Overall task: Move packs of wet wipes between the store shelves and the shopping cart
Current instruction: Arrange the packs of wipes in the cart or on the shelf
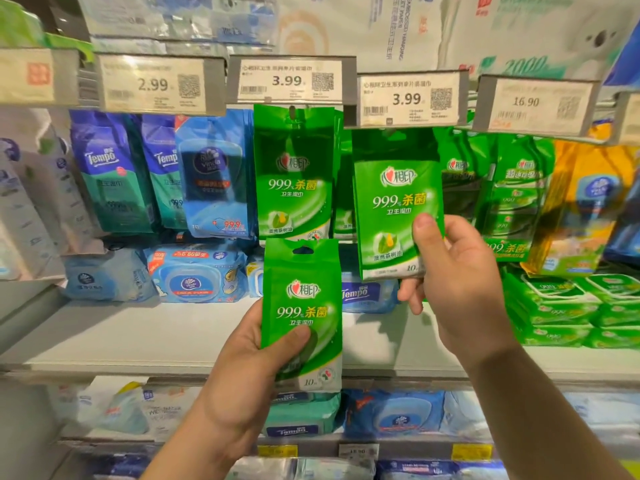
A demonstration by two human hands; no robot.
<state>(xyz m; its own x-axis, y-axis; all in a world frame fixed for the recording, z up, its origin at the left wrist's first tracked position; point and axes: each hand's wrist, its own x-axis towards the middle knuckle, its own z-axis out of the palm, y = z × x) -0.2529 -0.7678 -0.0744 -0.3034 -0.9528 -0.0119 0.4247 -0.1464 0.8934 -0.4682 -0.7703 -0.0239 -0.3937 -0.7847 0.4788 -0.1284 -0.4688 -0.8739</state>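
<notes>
Two green 10-count wet wipe packs are in hand, one each. My left hand (242, 362) grips the lower green pack (302, 306) from below: thumb across the front, fingers behind, hang-hole end up. It sits in front of the white shelf board (138, 334), just under the pack still hanging on the peg (294, 171).

My right hand (457, 282) pinches the second green pack (398, 202) at its lower right corner, thumb on the front face. That pack's top edge sits right under the right-hand 3.99 price tag (405, 98). I can't tell whether its hole is on the peg or clear of it; the tag hides that spot.

Shopping cart: not in view, so I can't say what's in it, or which way these packs are travelling.

Judgement on progress:
- Both packs are held at peg height, so this is the shelf end of a transfer.
- If taking: two packs are off or nearly off the pegs; what's left is turning to the cart and dropping them in.
- If restocking: neither is visibly hung yet. The right one is closest; the left one needs lifting to the peg under the left 3.99 tag (287, 79).
- More green packs hang behind both front ones, so stock remains either way.

Neighbouring blue Tempo packs (104, 174) and the stacked green wipes (561, 306) on the right look untouched.
</notes>
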